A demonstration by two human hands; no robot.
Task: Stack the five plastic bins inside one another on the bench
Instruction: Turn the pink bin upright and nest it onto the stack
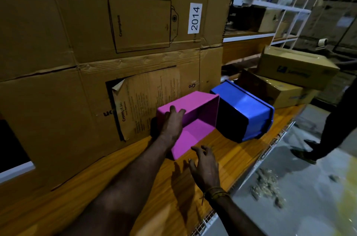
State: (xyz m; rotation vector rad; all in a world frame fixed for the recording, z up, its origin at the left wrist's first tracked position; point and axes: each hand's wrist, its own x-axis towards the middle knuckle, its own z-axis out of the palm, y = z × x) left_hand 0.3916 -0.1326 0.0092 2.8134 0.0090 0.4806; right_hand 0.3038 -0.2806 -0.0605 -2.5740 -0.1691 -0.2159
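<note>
The left hand (172, 121) lies over the near left rim of the pink bin (195, 119) at the middle of the frame, its fingers curled over the top edge so that it grips the rim. Left of it, filling the upper left and centre of the frame, stands a wall of large cardboard cartons (92, 42), one carrying a white label that reads 2014 (195, 18). The pink bin rests on the wooden bench (146, 187), tipped so its open mouth faces the camera; nothing shows inside it. Its back presses close to the cartons.

Just right of it, touching or nearly touching its right wall, is the blue bin (249, 108), also tipped, with its dark inside turned toward the pink bin; whether anything sits within cannot be told, the inside being in shadow. Only these two bins can be made out for certain.

Behind the blue bin, in the right middle of the frame, sit smaller cardboard boxes (289, 81), one stacked on another. The bench runs diagonally from lower left to right middle, and its front edge falls away to a grey floor (309, 187) at lower right, where a patch of scattered debris (267, 185) lies. Bare bench top spreads in front of both bins.

The right hand (205, 166) hovers over that bare bench just before the pink bin's near corner, fingers spread and loosely bent, holding nothing. A thread band circles its wrist. At the far right edge another person's leg (336, 119) stands on the floor.
</note>
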